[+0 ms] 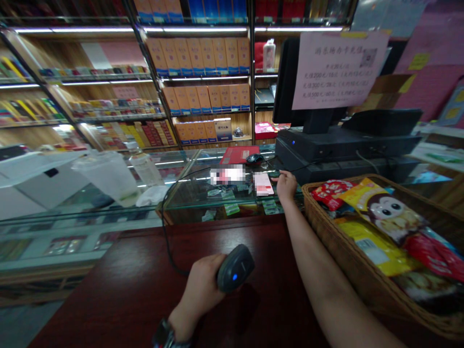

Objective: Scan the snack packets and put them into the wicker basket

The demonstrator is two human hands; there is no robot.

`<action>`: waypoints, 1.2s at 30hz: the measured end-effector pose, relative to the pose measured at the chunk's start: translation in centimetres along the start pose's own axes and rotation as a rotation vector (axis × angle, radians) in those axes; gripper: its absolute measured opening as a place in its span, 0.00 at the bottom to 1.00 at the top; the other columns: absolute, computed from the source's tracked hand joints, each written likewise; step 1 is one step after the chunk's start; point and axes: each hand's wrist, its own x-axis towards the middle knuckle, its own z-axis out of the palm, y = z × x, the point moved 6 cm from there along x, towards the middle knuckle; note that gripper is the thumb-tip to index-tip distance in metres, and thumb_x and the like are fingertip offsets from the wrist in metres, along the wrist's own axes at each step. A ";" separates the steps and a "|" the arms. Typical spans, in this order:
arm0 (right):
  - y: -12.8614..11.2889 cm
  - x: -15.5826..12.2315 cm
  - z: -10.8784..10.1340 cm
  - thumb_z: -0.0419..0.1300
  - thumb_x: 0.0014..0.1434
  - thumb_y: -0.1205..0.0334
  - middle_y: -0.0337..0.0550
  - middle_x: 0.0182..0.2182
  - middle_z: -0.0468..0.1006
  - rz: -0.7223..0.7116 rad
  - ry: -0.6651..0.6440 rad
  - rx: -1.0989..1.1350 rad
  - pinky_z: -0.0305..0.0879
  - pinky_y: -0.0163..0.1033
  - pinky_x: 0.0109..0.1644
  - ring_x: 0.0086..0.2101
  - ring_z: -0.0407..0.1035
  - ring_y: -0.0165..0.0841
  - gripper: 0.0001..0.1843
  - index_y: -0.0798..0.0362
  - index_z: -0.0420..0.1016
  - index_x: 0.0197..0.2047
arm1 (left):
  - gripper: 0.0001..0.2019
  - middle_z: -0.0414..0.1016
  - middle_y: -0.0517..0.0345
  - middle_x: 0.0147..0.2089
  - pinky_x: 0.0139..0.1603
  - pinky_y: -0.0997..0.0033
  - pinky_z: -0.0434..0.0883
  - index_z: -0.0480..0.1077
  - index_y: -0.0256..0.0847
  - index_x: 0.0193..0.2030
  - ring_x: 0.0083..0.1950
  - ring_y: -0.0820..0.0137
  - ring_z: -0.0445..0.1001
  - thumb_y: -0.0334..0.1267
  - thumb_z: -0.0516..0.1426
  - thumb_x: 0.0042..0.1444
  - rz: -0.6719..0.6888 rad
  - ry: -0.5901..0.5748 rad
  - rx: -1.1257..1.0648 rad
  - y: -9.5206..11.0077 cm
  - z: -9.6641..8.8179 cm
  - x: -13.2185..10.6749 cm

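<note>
Barcode scanner (235, 268) in left hand (198, 295), right hand (286, 186) by blurred card (263, 184)

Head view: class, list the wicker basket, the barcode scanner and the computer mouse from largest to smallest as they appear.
1. Wicker basket
2. Barcode scanner
3. Computer mouse

This is apparent size only: the scanner is close to the camera and the mouse is farther away, so their true sizes remain unsure.

This is a shop. Lit shelves (203, 77) behind the glass counter (184, 203) hold rows of boxes for sale. A barcode scanner (235, 268), a cash register (344, 145), a paper sign (340, 70) and a basket (319, 217) of snack bags are at the front.
</note>
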 end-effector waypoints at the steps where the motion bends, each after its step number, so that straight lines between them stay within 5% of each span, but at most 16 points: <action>1: 0.0 0.0 0.0 0.44 0.60 0.67 0.49 0.51 0.79 0.001 -0.001 -0.002 0.58 0.41 0.61 0.50 0.67 0.40 0.25 0.56 0.85 0.33 | 0.06 0.78 0.56 0.29 0.33 0.70 0.66 0.70 0.43 0.30 0.31 0.64 0.76 0.40 0.62 0.50 -0.002 -0.002 0.000 0.0 0.0 0.0; 36: 0.7 0.3 0.3 0.46 0.57 0.66 0.51 0.47 0.80 -0.044 0.070 0.128 0.58 0.46 0.60 0.48 0.69 0.40 0.23 0.55 0.84 0.28 | 0.07 0.78 0.56 0.30 0.33 0.69 0.66 0.70 0.43 0.30 0.32 0.63 0.77 0.42 0.62 0.51 -0.028 -0.038 0.002 -0.2 0.2 0.0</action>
